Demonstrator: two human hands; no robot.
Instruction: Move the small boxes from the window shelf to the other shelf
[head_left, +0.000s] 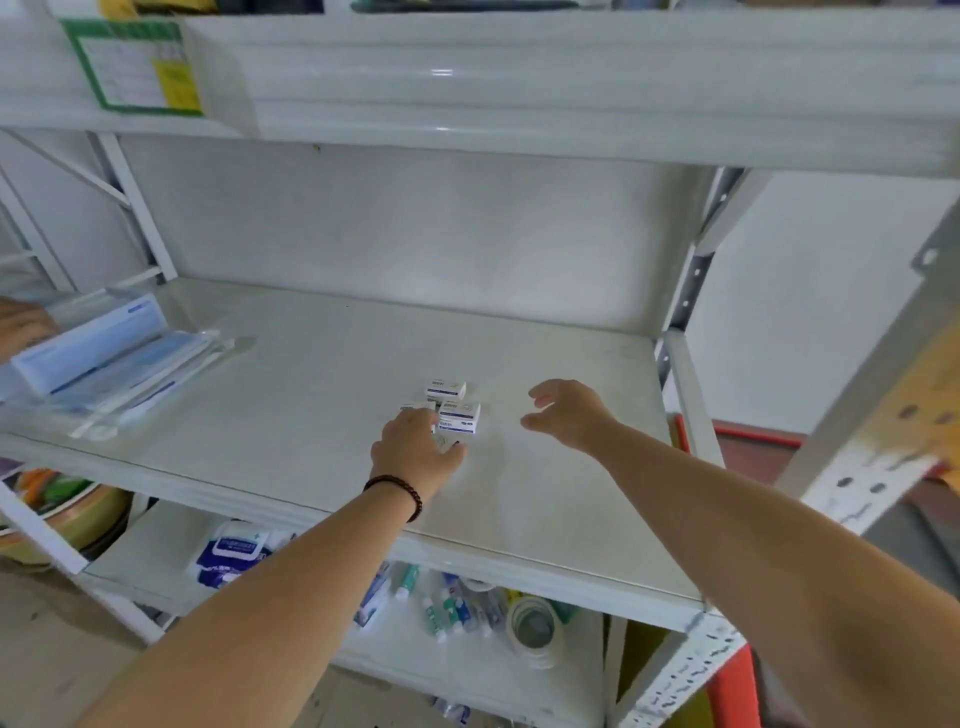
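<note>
Head view, nearest first: your two bare forearms reach up from the bottom of the frame toward the white shelf (291, 395) at centre. Your left hand (415, 447), with a dark beaded bracelet (397, 493) at the wrist, lies palm down on the shelf surface, its fingers stretched forward and touching the nearest of the small boxes (457, 410); whether those fingers actually pinch a box, you cannot tell, since the hand hides its own underside. Your right hand (571, 413) is held just right of the boxes, apart from them, fingers spread and curled loosely with nothing between them. The small white boxes with blue print sit clustered together in the middle of the shelf, a few of them, one further back than the others. Below the shelf edge, on the lower level, lie tubes (447, 608), a roll of tape (530, 629) and a blue-and-white packet (234, 551). At the left of the frame, further along the shelf, clear-wrapped blue packs (104, 358) lie stacked. Upper left, a green-bordered label (130, 67) hangs on the shelf above.
</note>
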